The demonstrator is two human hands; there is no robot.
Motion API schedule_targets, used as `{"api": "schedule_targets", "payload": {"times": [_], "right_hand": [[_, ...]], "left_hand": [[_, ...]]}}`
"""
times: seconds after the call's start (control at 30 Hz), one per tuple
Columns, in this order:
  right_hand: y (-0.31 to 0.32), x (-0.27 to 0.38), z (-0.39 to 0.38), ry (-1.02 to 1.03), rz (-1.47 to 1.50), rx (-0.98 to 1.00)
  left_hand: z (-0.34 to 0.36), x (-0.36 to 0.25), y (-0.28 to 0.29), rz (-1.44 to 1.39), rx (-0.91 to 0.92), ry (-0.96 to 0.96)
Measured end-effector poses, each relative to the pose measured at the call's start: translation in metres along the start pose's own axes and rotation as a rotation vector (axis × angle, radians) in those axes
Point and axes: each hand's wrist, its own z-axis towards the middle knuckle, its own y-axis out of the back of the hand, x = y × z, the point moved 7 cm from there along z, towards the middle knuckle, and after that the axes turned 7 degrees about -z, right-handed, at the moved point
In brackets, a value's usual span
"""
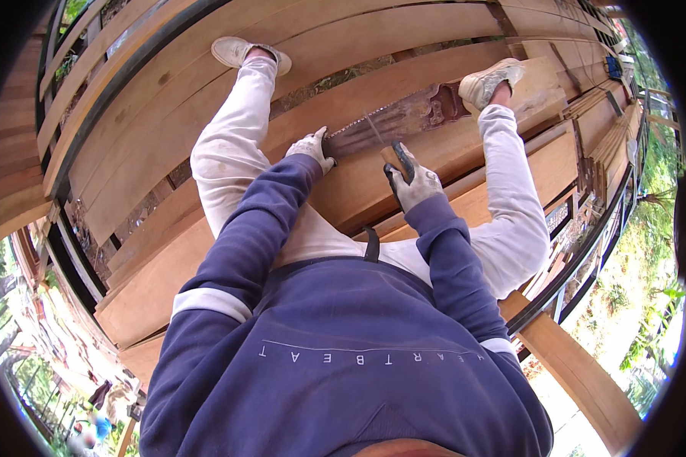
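Observation:
I am squatting on wooden planks (pixel 168 129) in white trousers and a purple top. A rusty handsaw (pixel 392 118) lies across a plank between my feet, its handle next to my right shoe (pixel 489 80). My left hand (pixel 311 146), in a worn grey glove, presses on the tip end of the saw blade. My right hand (pixel 418 185), also gloved, grips a dark-handled thin tool (pixel 400 158). Its slim shaft reaches up to the toothed edge of the blade.
Long planks lie side by side with gaps between them, on a raised dark metal frame (pixel 579 259). My left shoe (pixel 240 52) stands on a farther plank. Greenery and ground show far below at the right and lower left.

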Motion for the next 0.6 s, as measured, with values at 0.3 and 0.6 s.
{"api": "schedule_targets", "payload": {"times": [0.3, 0.6], "right_hand": [[-0.037, -0.012, 0.020, -0.104, -0.096, 0.158], [-0.043, -0.018, 0.027, -0.100, -0.081, 0.156]], "left_hand": [[0.007, -0.021, 0.002, 0.037, 0.059, -0.067], [0.025, -0.004, -0.002, -0.136, 0.064, -0.068]]}}
